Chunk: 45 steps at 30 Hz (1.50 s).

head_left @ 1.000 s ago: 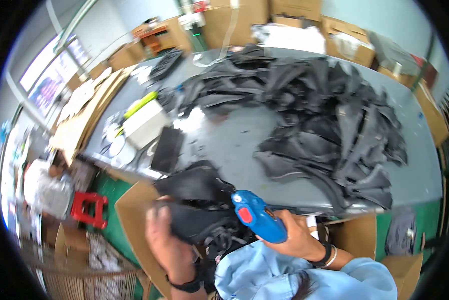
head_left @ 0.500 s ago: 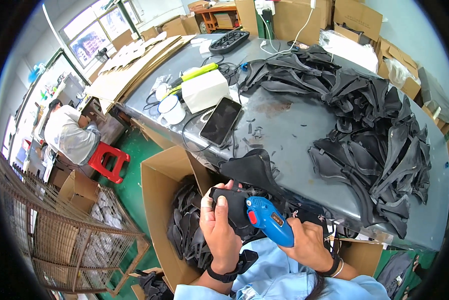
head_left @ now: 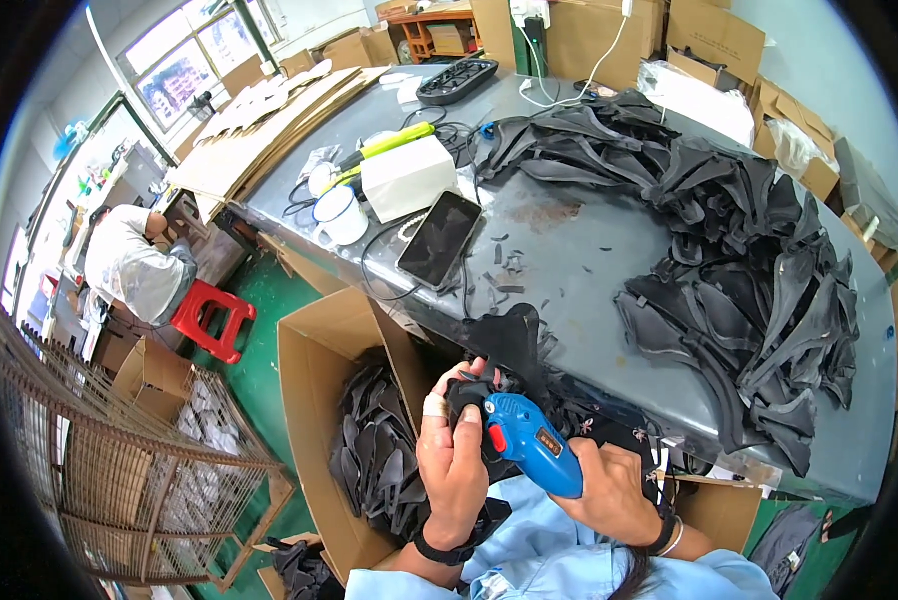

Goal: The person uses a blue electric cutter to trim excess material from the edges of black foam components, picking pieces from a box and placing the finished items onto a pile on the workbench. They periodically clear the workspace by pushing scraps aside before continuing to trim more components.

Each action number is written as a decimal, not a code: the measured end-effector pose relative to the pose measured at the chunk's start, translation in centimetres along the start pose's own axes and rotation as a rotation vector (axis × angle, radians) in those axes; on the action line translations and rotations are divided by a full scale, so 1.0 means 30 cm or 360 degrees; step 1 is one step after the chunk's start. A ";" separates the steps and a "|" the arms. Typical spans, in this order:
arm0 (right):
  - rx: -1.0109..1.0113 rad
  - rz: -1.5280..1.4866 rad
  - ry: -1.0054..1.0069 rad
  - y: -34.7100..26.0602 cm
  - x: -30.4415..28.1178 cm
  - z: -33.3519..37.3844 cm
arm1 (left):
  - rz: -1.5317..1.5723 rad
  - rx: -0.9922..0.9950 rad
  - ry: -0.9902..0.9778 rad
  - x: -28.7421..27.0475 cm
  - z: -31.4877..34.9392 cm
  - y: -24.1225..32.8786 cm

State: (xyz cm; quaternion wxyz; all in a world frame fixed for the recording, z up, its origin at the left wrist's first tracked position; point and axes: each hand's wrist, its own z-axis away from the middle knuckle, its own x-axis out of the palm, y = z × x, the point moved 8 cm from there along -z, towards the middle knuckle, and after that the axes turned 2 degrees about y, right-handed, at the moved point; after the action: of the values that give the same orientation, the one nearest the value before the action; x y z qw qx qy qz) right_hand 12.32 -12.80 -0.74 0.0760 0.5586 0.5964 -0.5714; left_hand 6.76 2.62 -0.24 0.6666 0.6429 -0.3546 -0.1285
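Observation:
My right hand (head_left: 614, 492) is wrapped round the handle of a blue cordless electric cutter (head_left: 537, 440) with a red button. Its front end meets a black moulded fabric piece (head_left: 459, 395), and the contact point is partly hidden. My left hand (head_left: 454, 470) grips this piece between thumb and fingers, near the table's edge. Another part of black material (head_left: 509, 338) extends up onto the table just beyond my fingers; whether it is the same piece, I cannot tell. Small dark scraps (head_left: 509, 262) lie on the grey table (head_left: 569, 300).
A large heap of black fabric pieces (head_left: 739, 230) covers the table's right side. An open cardboard box (head_left: 309, 350) with similar pieces stands left of my hands. A phone (head_left: 439, 240), an enamel mug (head_left: 341, 215) and a white box (head_left: 409, 178) lie farther off. A seated person (head_left: 134, 260) works left.
The black piece in my left hand has turned and bunched up, with its far part shifting. My left fingers have closed nearer the cutter's front. The cutter has moved slightly left.

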 end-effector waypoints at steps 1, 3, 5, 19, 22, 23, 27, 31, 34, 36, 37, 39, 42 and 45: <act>-0.0009 -0.0006 0.0004 -0.004 -0.004 -0.002 | -0.0052 -0.0019 -0.0081 0.009 0.000 0.004; -0.0014 -0.0001 0.0000 -0.006 -0.010 -0.004 | -0.0122 -0.0051 -0.0145 0.006 -0.007 0.009; -0.0019 0.0003 -0.0003 -0.008 -0.015 -0.005 | -0.0260 -0.0048 -0.0227 0.001 -0.010 0.003; 0.0532 -0.0712 0.0115 0.076 -0.119 -0.154 | -0.0791 0.0095 -0.0648 0.086 0.001 0.027; 0.0578 -0.0840 0.0086 0.107 -0.115 -0.167 | -0.0788 0.0108 -0.0651 0.122 -0.001 0.023; 0.0592 -0.0847 0.0117 0.119 -0.123 -0.172 | -0.0825 0.0601 -0.0343 0.114 0.012 0.095; 0.0423 -0.1061 0.0529 0.156 -0.172 -0.170 | 0.0006 0.0804 -0.0642 0.147 0.176 0.045; 0.0641 -0.1416 0.0250 0.113 -0.151 -0.187 | 0.0155 -0.0338 -0.0965 0.237 0.231 -0.244; 0.0387 -0.1097 0.0085 0.069 -0.179 -0.199 | 0.0999 -0.0031 -0.0299 0.201 0.085 -0.143; 0.0380 -0.0988 0.0026 0.083 -0.160 -0.196 | 0.0866 -0.0108 -0.0297 0.166 0.044 -0.128; 0.0356 -0.0994 0.0082 0.093 -0.154 -0.180 | 0.0880 -0.0051 -0.0230 0.147 0.028 -0.105; 0.0296 -0.0896 0.0184 0.077 -0.149 -0.162 | 0.0994 0.0101 -0.0077 0.098 -0.005 -0.050; 0.0167 -0.0493 0.0222 0.015 -0.126 -0.121 | 0.1105 0.0284 0.0115 0.067 -0.020 0.025; -0.0004 -0.0222 0.0146 -0.028 -0.083 -0.085 | 0.1189 0.0421 0.0181 0.039 -0.028 0.046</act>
State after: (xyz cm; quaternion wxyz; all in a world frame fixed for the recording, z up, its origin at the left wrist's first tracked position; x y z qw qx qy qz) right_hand 13.99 -12.06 2.43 0.0095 0.5411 0.6375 -0.5484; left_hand 7.74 2.71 1.50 0.5974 0.5560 -0.5401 0.2052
